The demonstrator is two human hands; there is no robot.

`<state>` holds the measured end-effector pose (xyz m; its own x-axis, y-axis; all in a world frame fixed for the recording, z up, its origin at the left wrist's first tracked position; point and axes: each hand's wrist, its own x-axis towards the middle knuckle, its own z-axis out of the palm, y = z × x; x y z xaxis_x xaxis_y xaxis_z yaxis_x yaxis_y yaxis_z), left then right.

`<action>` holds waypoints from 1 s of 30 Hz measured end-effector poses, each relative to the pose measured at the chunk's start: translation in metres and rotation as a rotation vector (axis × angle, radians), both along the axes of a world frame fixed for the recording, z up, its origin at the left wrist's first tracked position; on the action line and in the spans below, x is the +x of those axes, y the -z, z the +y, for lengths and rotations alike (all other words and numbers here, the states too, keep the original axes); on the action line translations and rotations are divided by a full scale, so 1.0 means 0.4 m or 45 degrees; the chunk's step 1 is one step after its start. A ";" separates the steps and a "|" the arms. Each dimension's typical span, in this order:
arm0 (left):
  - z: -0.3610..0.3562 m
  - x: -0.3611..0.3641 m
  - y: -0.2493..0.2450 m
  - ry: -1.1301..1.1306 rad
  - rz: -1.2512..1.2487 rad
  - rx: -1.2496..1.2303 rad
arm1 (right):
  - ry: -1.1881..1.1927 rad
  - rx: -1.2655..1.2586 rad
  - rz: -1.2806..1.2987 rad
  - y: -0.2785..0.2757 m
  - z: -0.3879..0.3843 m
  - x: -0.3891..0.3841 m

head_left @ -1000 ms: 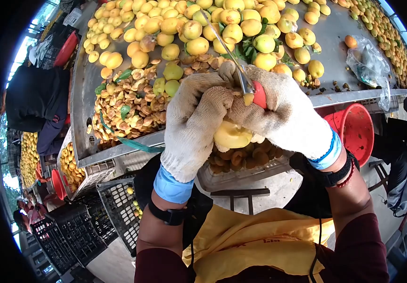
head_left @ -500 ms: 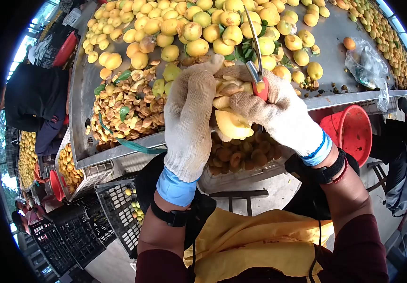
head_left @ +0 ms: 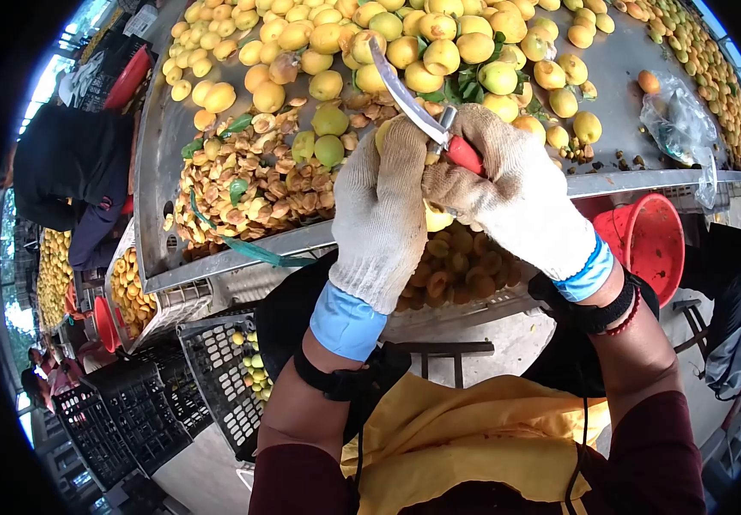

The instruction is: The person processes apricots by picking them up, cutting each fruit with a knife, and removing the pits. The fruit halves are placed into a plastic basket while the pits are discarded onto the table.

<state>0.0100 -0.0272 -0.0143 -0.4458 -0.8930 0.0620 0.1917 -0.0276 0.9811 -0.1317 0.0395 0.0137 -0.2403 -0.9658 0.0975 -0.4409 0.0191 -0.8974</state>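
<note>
My gloved right hand (head_left: 508,176) is closed around the red handle of a curved knife (head_left: 413,103), its blade pointing up and left. Close against it, my gloved left hand (head_left: 383,202) has its fingers curled round a yellow fruit, mostly hidden; a bit of yellow (head_left: 437,217) shows below the gloves. Under both hands stands a crate of pitted fruit halves (head_left: 452,270). Whole yellow fruits (head_left: 439,57) lie on the metal table (head_left: 302,238) beyond, with a heap of brownish peelings and scraps (head_left: 246,184) to the left.
A red bucket (head_left: 645,245) stands at the right under the table edge. On the table's right lies a clear plastic bag (head_left: 678,120). Black crates (head_left: 224,378) sit at lower left, and a person in dark clothing (head_left: 70,172) is at the far left.
The cut fruit pieces between my hands are no longer visible. My left hand has moved right, closer to my right hand, and the knife blade has swung to the left.
</note>
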 end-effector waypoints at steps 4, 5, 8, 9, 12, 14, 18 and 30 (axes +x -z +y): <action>0.003 -0.008 -0.011 -0.190 -0.136 -0.104 | 0.038 0.020 -0.243 0.012 0.001 0.029; 0.007 -0.008 -0.013 -0.193 -0.139 -0.103 | 0.074 -0.058 -0.201 0.021 -0.003 0.041; 0.013 -0.003 -0.008 -0.253 -0.167 -0.161 | 0.147 -0.113 -0.277 0.068 -0.010 0.059; 0.009 -0.002 0.002 -0.294 -0.197 -0.270 | 0.148 -0.111 -0.280 0.072 -0.009 0.063; 0.009 -0.001 0.001 -0.325 -0.256 -0.332 | 0.188 -0.297 -0.181 0.067 -0.007 0.085; 0.011 -0.001 0.003 -0.314 -0.285 -0.283 | 0.250 -0.116 -0.393 0.043 -0.019 0.094; 0.003 -0.005 0.029 -0.351 -0.416 -0.474 | 0.241 0.082 -0.644 0.033 -0.025 0.078; -0.015 0.007 -0.029 0.085 0.057 0.165 | 0.012 0.228 -0.749 -0.025 -0.015 -0.035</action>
